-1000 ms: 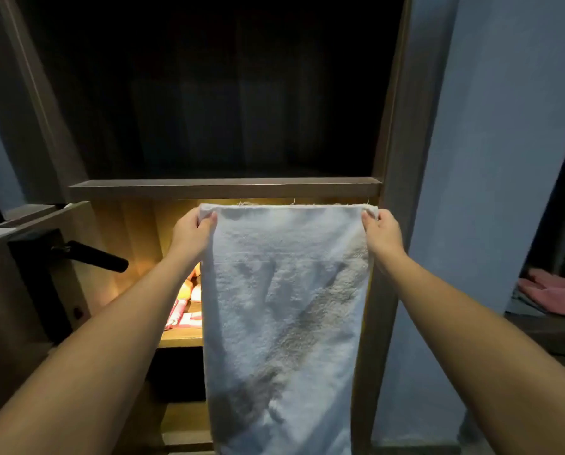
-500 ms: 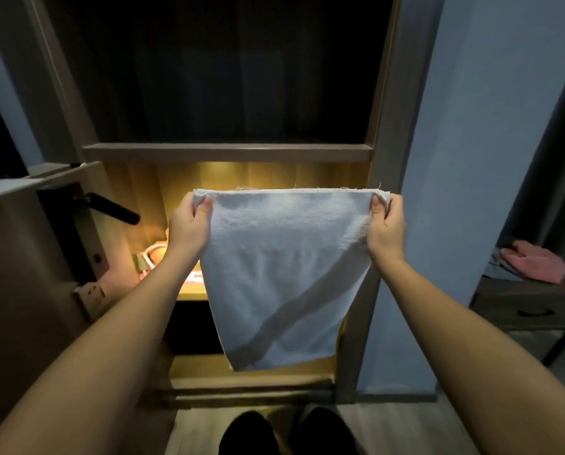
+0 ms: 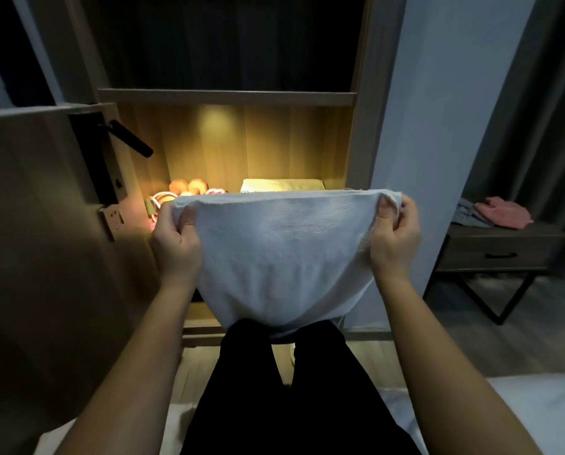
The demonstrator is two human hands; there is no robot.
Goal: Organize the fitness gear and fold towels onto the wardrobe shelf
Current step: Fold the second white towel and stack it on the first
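Head view, starting at your left: the open wardrobe door (image 3: 38, 224) fills that side. Its black handle (image 3: 130, 138) juts toward the lit compartment (image 3: 241, 149). Just past the door's edge, the fitness gear (image 3: 184, 188) lies at the left end of that compartment: orange and pink pieces with a pale cord. A folded towel (image 3: 282, 184) sits to its right, against the back panel.

Your left hand (image 3: 176, 244) pinches the upper left corner of the white towel (image 3: 281, 254), and your right hand (image 3: 394, 239) pinches the upper right corner. The cloth sags between them like a pouch. Its top edge runs level in front of the compartment, hiding the shelf's front lip and part of the gear. Its lower edge touches your black trousers (image 3: 291, 389) near the knees.

Above, a shelf board (image 3: 225, 96) caps the lit space, with a dark compartment over it. Right of your right hand stands the wardrobe's side post (image 3: 356, 142), then a pale wall (image 3: 438, 126). Well apart from these, a dark side table (image 3: 501, 251) carries a grey cloth (image 3: 468, 214) and a pink cloth (image 3: 504, 211). Bare floor (image 3: 422, 349) lies open between your legs and the table. White bedding (image 3: 530, 408) edges the bottom right.
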